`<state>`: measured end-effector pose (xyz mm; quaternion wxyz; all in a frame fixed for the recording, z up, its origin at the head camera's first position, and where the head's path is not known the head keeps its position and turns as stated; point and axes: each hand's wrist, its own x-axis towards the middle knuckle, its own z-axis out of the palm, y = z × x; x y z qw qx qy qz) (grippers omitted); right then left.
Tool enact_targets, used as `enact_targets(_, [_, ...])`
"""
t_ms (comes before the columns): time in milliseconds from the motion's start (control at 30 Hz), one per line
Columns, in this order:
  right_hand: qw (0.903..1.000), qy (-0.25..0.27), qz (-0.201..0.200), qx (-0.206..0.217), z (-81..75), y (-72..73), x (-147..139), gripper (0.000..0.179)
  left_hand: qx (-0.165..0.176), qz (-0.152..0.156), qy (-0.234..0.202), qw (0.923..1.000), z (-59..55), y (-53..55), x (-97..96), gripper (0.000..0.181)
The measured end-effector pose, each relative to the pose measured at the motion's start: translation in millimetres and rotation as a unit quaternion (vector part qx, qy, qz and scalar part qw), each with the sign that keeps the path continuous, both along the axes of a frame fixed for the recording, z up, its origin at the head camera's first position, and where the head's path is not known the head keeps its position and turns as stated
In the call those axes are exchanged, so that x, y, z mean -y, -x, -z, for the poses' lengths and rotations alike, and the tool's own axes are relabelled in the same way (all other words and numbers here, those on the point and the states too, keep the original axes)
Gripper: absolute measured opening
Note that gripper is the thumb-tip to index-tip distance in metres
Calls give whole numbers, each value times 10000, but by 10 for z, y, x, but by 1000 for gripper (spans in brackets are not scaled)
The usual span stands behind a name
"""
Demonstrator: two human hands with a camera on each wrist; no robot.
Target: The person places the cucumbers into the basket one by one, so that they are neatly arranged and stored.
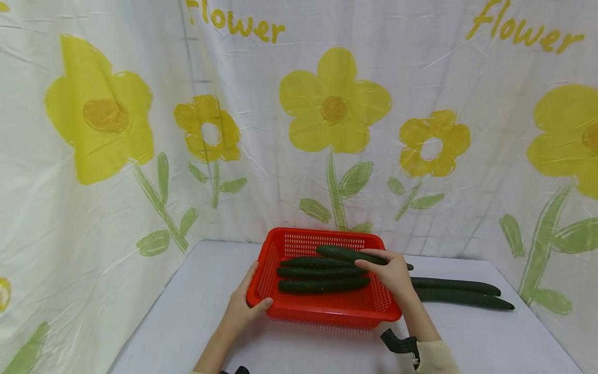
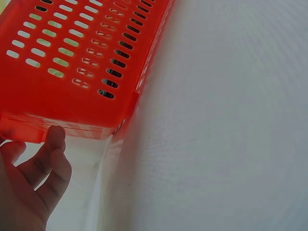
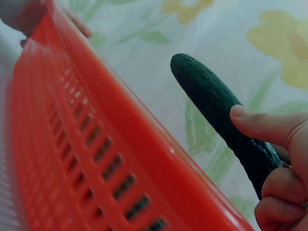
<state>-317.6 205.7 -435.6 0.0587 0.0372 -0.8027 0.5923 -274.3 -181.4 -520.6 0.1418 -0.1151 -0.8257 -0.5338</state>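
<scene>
A red plastic basket (image 1: 322, 311) with slotted walls stands on the table. My left hand (image 1: 239, 307) grips its left front rim, thumb over the edge; in the left wrist view its fingers (image 2: 57, 168) curl below the rim. My right hand (image 1: 394, 276) holds a dark green cucumber (image 1: 337, 252) over the basket's right rear part, its tip pointing left. In the right wrist view, thumb and fingers close around the cucumber (image 3: 207, 91), above the basket's rim (image 3: 159, 139). Three cucumbers lie side by side inside the basket, the front one (image 1: 322, 285) nearest me.
Two more cucumbers (image 1: 462, 296) lie on the white table (image 1: 467, 337) to the right of the basket, pointing right. A white curtain (image 1: 261, 182) printed with yellow flowers hangs behind and beside the table.
</scene>
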Motion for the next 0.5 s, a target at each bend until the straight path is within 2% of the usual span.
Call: enact_targets(500, [9991, -232, -282, -194, -101, 37, 382, 44, -59, -4, -14, 10000, 12, 5, -3, 94])
